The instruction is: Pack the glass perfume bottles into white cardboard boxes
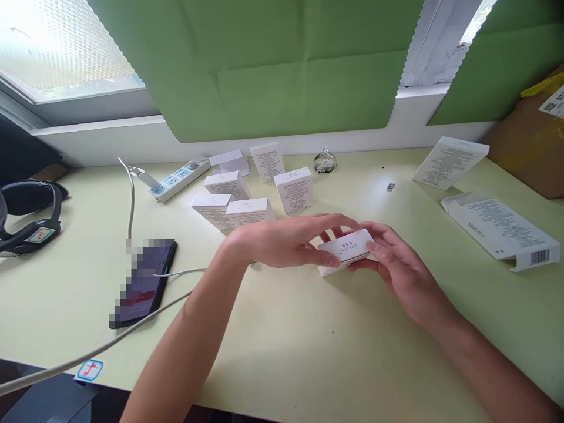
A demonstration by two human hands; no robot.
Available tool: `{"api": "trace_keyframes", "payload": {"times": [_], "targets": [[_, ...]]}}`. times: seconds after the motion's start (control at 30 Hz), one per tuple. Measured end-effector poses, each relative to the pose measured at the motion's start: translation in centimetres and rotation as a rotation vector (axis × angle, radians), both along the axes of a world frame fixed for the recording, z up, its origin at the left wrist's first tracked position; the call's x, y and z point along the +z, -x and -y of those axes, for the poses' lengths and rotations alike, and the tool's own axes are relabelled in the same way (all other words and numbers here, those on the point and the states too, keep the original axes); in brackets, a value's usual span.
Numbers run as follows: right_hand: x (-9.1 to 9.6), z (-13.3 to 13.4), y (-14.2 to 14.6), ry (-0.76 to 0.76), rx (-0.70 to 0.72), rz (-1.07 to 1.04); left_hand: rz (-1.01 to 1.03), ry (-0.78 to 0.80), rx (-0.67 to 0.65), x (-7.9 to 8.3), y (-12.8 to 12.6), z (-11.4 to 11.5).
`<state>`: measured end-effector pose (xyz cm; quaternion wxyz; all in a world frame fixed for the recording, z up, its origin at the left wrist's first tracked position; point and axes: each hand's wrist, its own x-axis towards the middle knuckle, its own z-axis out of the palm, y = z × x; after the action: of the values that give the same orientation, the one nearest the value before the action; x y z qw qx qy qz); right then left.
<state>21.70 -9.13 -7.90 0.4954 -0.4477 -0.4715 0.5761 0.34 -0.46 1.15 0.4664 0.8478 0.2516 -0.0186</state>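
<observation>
A small white printed box (348,249) lies just above the pale green table (282,335), held between both hands. My left hand (282,239) grips its left end, thumb below and fingers over the top. My right hand (399,267) cups the box's right end from underneath, fingers curled round it. Behind the hands stand several more white boxes (294,189), some upright and some leaning. A small round glass bottle (325,161) stands at the back by the wall.
A dark phone (145,282) with a white cable lies at the left, near a power strip (180,179) and black headphones (29,220). Flattened white cartons (500,229) and a printed leaflet (449,161) lie at the right, beside a brown cardboard box (533,141).
</observation>
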Motion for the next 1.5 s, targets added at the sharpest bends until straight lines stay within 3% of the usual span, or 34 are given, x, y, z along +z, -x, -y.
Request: {"api": "trace_keyframes", "payload": {"times": [0.47,0.67,0.83,1.0,1.13,1.27,1.4,1.5], "targets": [[0.2,-0.5,-0.6,0.051,0.067,0.013,-0.078,-0.04,0.079,-0.4,-0.7,0.1],[-1.2,-0.9,-2.2,-0.009,0.286,0.36,-0.112,-0.109,0.055,-0.1,-0.6,0.6],[-1.3,-1.5,-3.1,-0.018,0.124,0.36,-0.039,-0.291,0.195,1.0,0.2,1.0],[0.3,-5.7,-5.1,-0.209,-0.206,0.37,0.148,-0.605,0.476,2.6,2.4,0.4],[0.5,-11.7,-5.9,-0.269,-0.207,0.382,0.025,-0.821,0.632,2.4,4.0,-0.8],[-1.1,-15.9,-4.2,-0.276,-0.112,0.376,-0.165,-0.872,0.584,0.5,4.3,-2.3],[-2.5,-17.2,-1.5,-0.282,-0.006,0.377,-0.301,-0.832,0.479,-1.2,3.9,-3.2],[-2.8,-17.6,-0.3,-0.29,0.033,0.404,-0.36,-0.786,0.452,-1.6,3.9,-3.5]]}}
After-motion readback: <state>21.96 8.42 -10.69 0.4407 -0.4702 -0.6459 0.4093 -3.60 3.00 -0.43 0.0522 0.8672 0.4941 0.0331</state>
